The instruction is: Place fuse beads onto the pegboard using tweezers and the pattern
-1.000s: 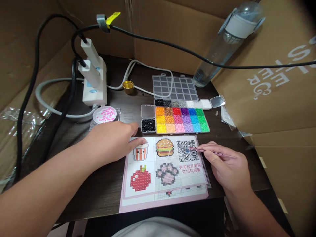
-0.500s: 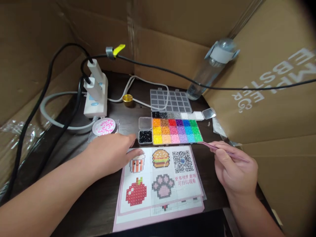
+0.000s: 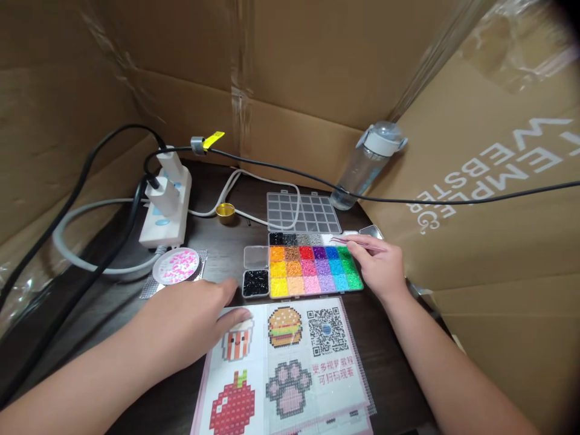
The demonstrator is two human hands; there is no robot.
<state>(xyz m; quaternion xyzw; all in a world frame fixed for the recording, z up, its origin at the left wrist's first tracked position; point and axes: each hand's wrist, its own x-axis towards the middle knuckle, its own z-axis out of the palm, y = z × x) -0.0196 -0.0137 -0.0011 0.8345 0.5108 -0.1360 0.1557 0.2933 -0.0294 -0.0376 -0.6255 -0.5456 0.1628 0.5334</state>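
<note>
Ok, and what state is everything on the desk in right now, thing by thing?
Bead box: lid open, compartments filled
Small box: open, holding black beads
Tweezers: held in right hand, tips at the white beads; tips too small to judge open or shut
Pattern sheet: flat, left hand at its top edge
Dish: holding pink and white beads
Power strip: two plugs in
Bottle: lid on
Gold cup: upright, open-topped

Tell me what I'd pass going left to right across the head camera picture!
White power strip, gold cup, box of black beads, colourful bead case, the right hand, white lettering.
</note>
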